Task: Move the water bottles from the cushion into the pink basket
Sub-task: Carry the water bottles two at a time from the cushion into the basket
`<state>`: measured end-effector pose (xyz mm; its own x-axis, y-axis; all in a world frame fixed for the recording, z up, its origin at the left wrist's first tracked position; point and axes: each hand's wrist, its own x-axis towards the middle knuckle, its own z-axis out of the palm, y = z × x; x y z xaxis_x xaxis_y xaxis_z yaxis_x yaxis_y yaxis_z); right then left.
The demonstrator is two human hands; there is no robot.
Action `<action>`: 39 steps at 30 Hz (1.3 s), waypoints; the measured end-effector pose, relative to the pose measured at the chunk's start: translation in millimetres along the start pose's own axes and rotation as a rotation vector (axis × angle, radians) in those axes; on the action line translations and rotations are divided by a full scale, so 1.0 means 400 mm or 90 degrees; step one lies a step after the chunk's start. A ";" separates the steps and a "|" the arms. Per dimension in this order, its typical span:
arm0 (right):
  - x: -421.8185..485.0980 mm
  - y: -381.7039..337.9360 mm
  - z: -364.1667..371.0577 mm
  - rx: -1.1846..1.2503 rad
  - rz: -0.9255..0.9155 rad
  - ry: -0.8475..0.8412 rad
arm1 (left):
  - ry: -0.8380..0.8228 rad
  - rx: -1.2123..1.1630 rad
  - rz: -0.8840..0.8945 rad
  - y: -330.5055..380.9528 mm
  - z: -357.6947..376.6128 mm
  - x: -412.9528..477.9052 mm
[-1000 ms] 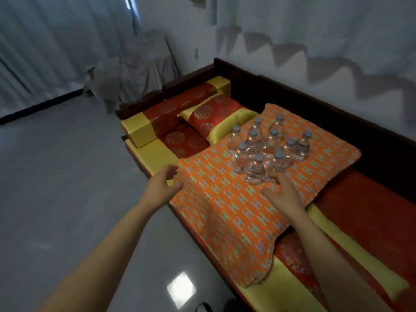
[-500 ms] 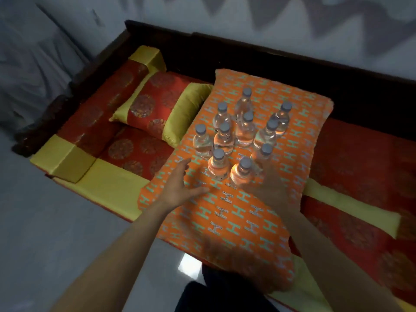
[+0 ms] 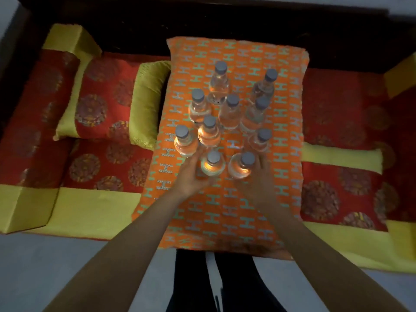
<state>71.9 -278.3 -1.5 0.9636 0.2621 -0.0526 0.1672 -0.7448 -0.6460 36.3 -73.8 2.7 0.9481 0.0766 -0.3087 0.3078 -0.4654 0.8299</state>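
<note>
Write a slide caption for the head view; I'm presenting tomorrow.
Both hands, left hand and right hand, close on the two nearest water bottles standing on the orange cushion.

Both arms fwd, L grip (image 3: 191, 176) & R grip (image 3: 258, 176) cupped.

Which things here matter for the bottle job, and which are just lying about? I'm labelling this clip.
Job: nine clear plastic water bottles with grey caps, orange H-patterned cushion, left hand, right hand.
Lying about: red-and-yellow embroidered pillow, dark wooden couch back.
</note>
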 end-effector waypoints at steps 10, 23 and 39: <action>-0.033 -0.036 0.092 0.052 0.175 0.127 | -0.014 -0.047 0.018 -0.036 0.042 0.050; -0.121 -0.034 -0.032 0.227 0.168 0.173 | -0.010 -0.052 0.010 -0.010 -0.054 -0.013; -0.474 0.098 -0.348 0.289 0.265 0.410 | -0.155 -0.065 0.233 0.313 0.178 -0.081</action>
<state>-75.1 -442.6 89.0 0.8810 -0.4731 0.0003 -0.1888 -0.3520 -0.9168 38.3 -197.4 83.3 0.9533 -0.2923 -0.0762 -0.0264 -0.3322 0.9429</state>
